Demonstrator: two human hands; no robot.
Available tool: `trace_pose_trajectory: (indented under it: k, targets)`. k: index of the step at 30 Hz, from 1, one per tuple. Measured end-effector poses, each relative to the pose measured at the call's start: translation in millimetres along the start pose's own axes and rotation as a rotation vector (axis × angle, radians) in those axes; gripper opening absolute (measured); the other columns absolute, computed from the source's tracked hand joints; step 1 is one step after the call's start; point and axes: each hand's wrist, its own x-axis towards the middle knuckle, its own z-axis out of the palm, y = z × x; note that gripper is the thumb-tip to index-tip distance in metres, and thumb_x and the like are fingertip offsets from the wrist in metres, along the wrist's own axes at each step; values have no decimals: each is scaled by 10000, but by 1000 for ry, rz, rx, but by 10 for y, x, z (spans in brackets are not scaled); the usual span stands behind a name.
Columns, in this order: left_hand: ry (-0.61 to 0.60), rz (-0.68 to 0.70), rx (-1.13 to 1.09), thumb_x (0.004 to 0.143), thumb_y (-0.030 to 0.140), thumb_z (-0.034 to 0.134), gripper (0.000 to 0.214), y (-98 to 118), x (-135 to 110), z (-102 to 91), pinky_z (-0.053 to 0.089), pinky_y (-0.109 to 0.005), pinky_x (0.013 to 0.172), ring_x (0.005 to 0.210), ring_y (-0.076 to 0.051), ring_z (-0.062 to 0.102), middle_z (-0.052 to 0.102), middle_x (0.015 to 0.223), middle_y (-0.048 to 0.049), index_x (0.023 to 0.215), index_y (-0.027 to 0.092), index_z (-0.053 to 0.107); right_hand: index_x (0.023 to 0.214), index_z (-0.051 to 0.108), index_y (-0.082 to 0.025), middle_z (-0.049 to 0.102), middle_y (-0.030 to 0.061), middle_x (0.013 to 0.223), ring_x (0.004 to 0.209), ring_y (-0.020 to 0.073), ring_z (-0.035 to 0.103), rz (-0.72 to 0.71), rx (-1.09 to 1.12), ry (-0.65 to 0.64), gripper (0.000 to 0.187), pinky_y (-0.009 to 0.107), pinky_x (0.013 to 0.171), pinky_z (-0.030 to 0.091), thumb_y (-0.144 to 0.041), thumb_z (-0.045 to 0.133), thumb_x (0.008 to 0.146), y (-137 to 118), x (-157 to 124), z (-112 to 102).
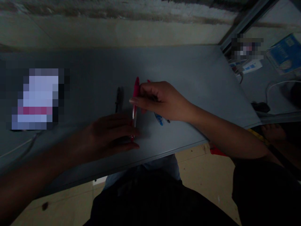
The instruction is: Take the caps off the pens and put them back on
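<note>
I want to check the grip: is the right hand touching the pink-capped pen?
Touching. The head view shows the right hand gripping the pink-capped pen, its thumb lying across it.

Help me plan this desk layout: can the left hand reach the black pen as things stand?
Probably yes: the black pen lies just beyond the left hand, nothing visible between, though that hand is at the pink-capped pen.

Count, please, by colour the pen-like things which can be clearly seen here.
Red: 1 (red pen in the right hand)
Black: 1 (black pen to its left)
Blue: 1 (blue piece, partly hidden)
Total: 3
A red end and a dark tip by the right hand are too hidden to count.
</note>
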Motion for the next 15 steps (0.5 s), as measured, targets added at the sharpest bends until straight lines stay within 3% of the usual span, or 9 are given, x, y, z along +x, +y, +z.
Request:
trace_pose_trajectory:
  k: [4, 9, 12, 15]
  targets:
    - [31, -35, 61, 1172, 497, 711, 351, 25, 30, -11, 669, -369, 977, 1085, -233, 786, 811, 1177, -58, 1420, 249, 712, 875, 577, -193, 609, -45, 748, 690, 102, 501, -14, -132, 28, 354, 279, 711, 343, -377, 653, 1167, 8, 8, -45]
    - [164, -316, 365, 1169, 482, 696, 308, 37, 51, -89, 626, -335, 856, 938, -226, 750, 737, 1040, -34, 1331, 222, 721, 816, 543, -205, 504, -52, 699, 704, 133, 476, 52, -460, -53, 360, 320, 776, 321, -305, 716, 1115, 21, 16, -129]
    - [90, -461, 592, 1162, 610, 615, 483, -11, 31, -102, 621, -421, 844, 977, -333, 763, 744, 1024, -93, 1330, 168, 715, 845, 603, -188, 496, -49, 701, 709, 146, 477, 89, -612, -127, 369, 336, 834, 342, -373, 716, 1144, 29, 20, -124]
    - [-12, -569, 614, 1161, 603, 540, 523, -49, 11, -100, 555, -376, 701, 862, -330, 761, 739, 940, -76, 1408, 163, 676, 917, 680, -166, 528, -29, 728, 765, 174, 529, 80, -752, -170, 330, 371, 937, 378, -395, 719, 1152, 15, 19, -110]
